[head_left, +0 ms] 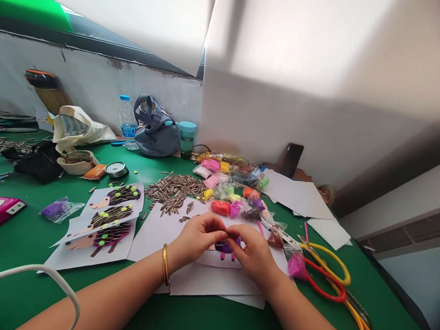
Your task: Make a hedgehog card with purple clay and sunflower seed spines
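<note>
My left hand (pixel 202 235) and my right hand (pixel 254 249) meet over a sheet of white paper, fingertips pinched together. Between them shows a small dark bit, too small to name. Right under the fingers, partly hidden, lies a purple clay animal figure (pixel 222 247) with pink feet. Beyond my hands spreads a pile of striped sunflower seeds (pixel 175 188), a few of them loose on the white paper (pixel 153 230). Left of my left hand are several hedgehog pictures, the nearest hedgehog (pixel 109 235) having seed spines and green clay dots.
Bagged coloured clay, including a red pack (pixel 220 207), lies beyond my right hand. Red-handled scissors (pixel 324 281) and a yellow-handled tool (pixel 359 322) are at right. A round tin (pixel 116 169), bottle (pixel 127 119), blue bag (pixel 157 135) and cup (pixel 187 139) stand farther back. A white cable (pixel 55 274) crosses lower left.
</note>
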Demonstrator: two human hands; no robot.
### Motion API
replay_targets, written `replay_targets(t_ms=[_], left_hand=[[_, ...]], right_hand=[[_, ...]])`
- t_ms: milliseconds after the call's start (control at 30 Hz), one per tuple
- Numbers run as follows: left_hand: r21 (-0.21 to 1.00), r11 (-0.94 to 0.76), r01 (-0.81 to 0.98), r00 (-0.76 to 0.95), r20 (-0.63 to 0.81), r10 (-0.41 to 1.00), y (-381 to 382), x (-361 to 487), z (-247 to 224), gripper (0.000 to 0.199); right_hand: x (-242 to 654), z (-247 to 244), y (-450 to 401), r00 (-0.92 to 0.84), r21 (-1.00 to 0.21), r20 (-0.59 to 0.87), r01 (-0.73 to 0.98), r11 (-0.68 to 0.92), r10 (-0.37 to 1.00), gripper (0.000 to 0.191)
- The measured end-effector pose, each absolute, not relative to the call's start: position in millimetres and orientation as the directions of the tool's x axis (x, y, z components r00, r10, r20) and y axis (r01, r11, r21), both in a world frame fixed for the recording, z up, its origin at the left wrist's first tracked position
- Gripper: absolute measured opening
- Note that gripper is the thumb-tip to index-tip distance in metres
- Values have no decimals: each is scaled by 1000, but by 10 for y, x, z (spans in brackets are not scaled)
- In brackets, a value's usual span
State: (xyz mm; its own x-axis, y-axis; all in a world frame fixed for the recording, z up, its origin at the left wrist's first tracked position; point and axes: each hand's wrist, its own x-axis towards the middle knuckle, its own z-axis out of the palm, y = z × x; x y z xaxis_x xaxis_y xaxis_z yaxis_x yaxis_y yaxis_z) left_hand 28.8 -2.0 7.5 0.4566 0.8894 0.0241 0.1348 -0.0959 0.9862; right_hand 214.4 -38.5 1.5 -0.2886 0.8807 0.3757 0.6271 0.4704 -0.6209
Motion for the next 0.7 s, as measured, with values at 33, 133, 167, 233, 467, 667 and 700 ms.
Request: replay_targets(t_ms=[33,133,167,233,467,667,700], left_hand=[[979,-117,167,463,27,886,-27,270,99,16],[847,-364,387,513,130,848,-39,150,206,24],[746,-485,455,582,164,797,-49,102,244,33],[545,-690,476,754,151,640,-80,16,300,41],[231,-808,542,806,129,577,-79,-7,182,6],[156,-749,644,714,231,661,19,60,75,13],[176,-750,638,714,229,662,17,51,83,10]], right_hand=[[2150,5,-383,-283,-622,382,625,472,880,17],[2223,-19,-337,-213,-638,394,637,433,894,20],[2256,-20,-314,-174,-651,387,643,402,905,20],[2317,-9,-269,-101,-678,360,655,335,927,20],[2376,1,-183,-41,-718,225,668,194,973,20],[2421,-56,-142,-9,-714,198,684,151,980,18],[2432,-57,-137,4,-707,199,693,141,980,18]])
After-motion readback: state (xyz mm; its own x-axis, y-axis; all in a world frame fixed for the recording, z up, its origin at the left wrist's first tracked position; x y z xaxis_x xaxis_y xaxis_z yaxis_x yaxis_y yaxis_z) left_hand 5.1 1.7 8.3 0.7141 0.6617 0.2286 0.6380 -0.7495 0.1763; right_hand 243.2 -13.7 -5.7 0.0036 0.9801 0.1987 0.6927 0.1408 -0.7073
